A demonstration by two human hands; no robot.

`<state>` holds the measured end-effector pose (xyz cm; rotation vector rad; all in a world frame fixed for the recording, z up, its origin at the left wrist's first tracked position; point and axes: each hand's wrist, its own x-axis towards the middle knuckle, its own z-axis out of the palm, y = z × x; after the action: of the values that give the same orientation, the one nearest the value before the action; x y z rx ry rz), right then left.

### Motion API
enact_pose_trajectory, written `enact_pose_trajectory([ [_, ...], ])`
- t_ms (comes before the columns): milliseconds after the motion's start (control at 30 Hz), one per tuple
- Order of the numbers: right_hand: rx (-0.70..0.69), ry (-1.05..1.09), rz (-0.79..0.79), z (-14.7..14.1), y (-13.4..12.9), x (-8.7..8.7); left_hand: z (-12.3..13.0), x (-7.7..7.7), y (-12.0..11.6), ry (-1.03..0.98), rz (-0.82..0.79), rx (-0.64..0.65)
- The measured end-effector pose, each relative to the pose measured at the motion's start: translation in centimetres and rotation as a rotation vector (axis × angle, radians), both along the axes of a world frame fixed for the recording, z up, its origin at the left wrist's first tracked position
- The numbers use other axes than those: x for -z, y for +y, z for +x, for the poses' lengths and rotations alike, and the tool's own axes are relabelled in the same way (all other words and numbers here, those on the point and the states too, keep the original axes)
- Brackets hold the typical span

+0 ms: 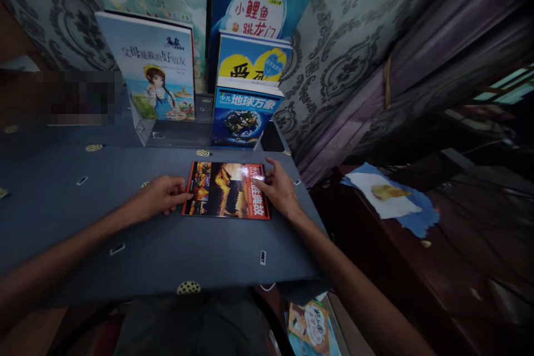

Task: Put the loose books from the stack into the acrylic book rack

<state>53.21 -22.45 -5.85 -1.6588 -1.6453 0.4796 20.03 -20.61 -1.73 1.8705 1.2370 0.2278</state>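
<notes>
A red-bordered book (227,192) with a golden picture on its cover lies sideways at the table's middle, its printed title toward the right. My left hand (161,196) is closed at the book's left edge, with fingertips touching that edge. On the opposite side, my right hand (281,189) grips the right edge, its thumb over the cover and part of the title. Whether the book rests fully flat or is slightly lifted, I cannot tell. Just beyond it stands a clear book stand (177,136) bearing several upright books, among them a blue book with a globe (242,119).
A book with a girl on its cover (162,75) stands at the stand's left. A black flat object (272,138) lies right of the stand. Purple curtain (354,94) hangs at the right. Below the table's right corner are more books (311,325).
</notes>
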Motion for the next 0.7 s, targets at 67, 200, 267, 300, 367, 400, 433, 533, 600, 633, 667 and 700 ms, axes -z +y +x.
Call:
enact_pose_trajectory([
  [67, 0.011, -0.124, 0.061, 0.0, -0.4, -0.2, 0.1, -0.3, 0.1, 0.154, 0.248, 0.039],
  [200, 0.026, -0.363, 0.118, -1.6, -0.9, -1.5, 1.5, -0.5, 0.4, 0.303, 0.756, 0.119],
  [267, -0.065, -0.402, 0.143, -3.9, -0.9, -2.3, 2.4, -0.1, 0.7, 0.296, 0.889, 0.181],
  [300, -0.154, -0.386, 0.152, -5.5, -0.8, -2.6, 2.9, 0.2, 0.8, 0.293, 0.913, 0.203],
  [367, -0.351, -0.356, 0.113, -8.7, -0.8, -2.9, 3.5, 1.0, 1.2, 0.294, 0.904, 0.225],
  [400, -0.423, -0.359, 0.076, -10.1, -0.8, -2.9, 3.6, 1.4, 1.3, 0.296, 0.888, 0.230],
  [433, -0.455, -0.376, 0.033, -11.4, -0.8, -2.8, 3.6, 1.8, 1.5, 0.297, 0.874, 0.234],
  [533, -0.484, -0.428, -0.050, -12.9, -1.0, -2.3, 3.4, 2.6, 1.8, 0.280, 0.872, 0.221],
  [600, -0.472, -0.448, -0.072, -12.1, -1.2, -2.0, 3.2, 2.8, 1.8, 0.265, 0.889, 0.195],
  [633, -0.456, -0.453, -0.072, -11.3, -1.4, -1.9, 3.2, 2.8, 1.8, 0.260, 0.893, 0.188],
  [667, -0.435, -0.459, -0.066, -10.4, -1.5, -1.8, 3.3, 2.8, 1.8, 0.259, 0.894, 0.186],
  [700, -0.408, -0.467, -0.058, -9.4, -1.7, -1.8, 3.3, 2.8, 1.8, 0.264, 0.892, 0.187],
])
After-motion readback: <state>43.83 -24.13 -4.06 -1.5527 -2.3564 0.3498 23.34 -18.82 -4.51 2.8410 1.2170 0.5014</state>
